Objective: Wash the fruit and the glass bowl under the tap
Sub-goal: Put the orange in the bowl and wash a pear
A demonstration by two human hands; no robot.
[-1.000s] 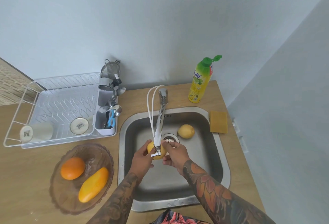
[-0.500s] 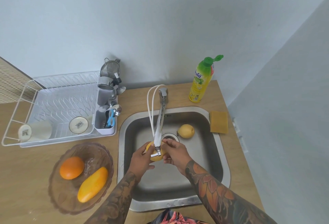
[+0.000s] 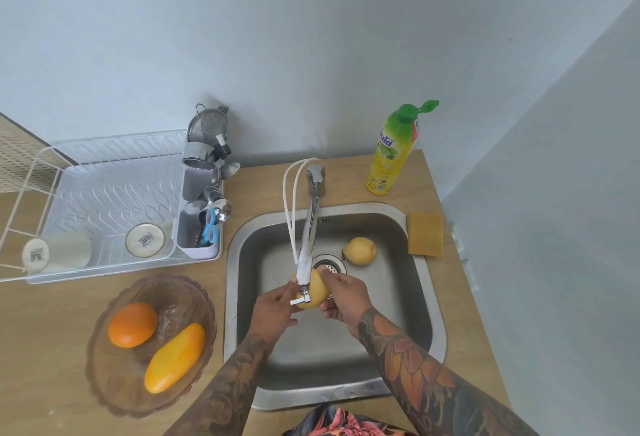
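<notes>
Four fruits on view, one in hand. Pear [image 3: 313,292]: held under the tap [image 3: 306,255] spout over the sink [image 3: 420,297], between both hands; whether water runs cannot be told. Left hand [image 3: 273,309]: fingers curled round the pear's left side. Right hand [image 3: 341,295]: fingers and thumb curled round its right side and top.

Second pear [image 3: 360,250]: loose on the sink floor, just beside the drain [image 3: 329,264]. Orange [image 3: 132,324] and mango [image 3: 175,357]: lying in the glass bowl [image 3: 187,292] on the counter left of the sink, apart from each other.

Handling, judged: pears firm, smooth, likely slippery wet; cup them round the widest part, two-handed. Mango probably softer and liable to bruise; grip along its length. Orange sturdy, with a pebbled rind that grips well. Bowl rigid, breakable, probably heavy, with a scalloped rim; take it at opposite edges with both hands, keeping it off the steel.
</notes>
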